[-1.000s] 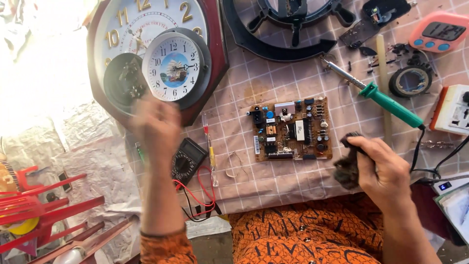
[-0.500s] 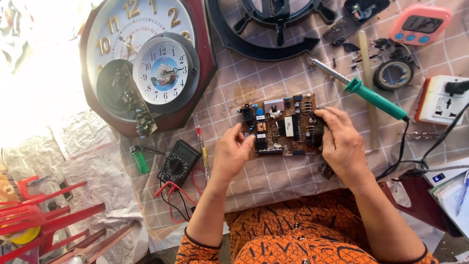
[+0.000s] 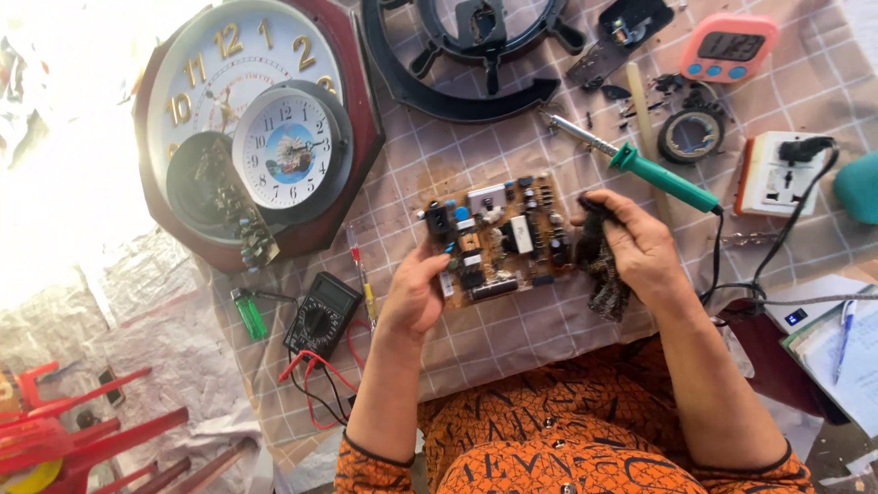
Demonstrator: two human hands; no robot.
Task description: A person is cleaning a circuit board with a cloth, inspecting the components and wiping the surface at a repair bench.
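A brown circuit board (image 3: pixel 501 236) with several mounted parts lies on the checked cloth (image 3: pixel 512 338) in the middle of the head view. My left hand (image 3: pixel 416 295) grips its lower left corner with thumb and fingers. My right hand (image 3: pixel 640 247) is at the board's right edge and holds a dark crumpled cloth (image 3: pixel 599 265) against it. A soldering iron with a green handle (image 3: pixel 654 171) rests just beyond my right hand, tip pointing up and left.
A large wall clock (image 3: pixel 251 128) with a smaller clock face on it lies at upper left. A black multimeter (image 3: pixel 322 316), a green lighter (image 3: pixel 249 314) and a small screwdriver (image 3: pixel 363 279) sit left of my left hand. A socket block (image 3: pixel 777 174), tape roll (image 3: pixel 690 135) and pink timer (image 3: pixel 729 48) are at upper right.
Both hands came to the circuit board from apart: the left dropped from near the clock, the right brought the dark cloth up. Now the left grips the board's corner.
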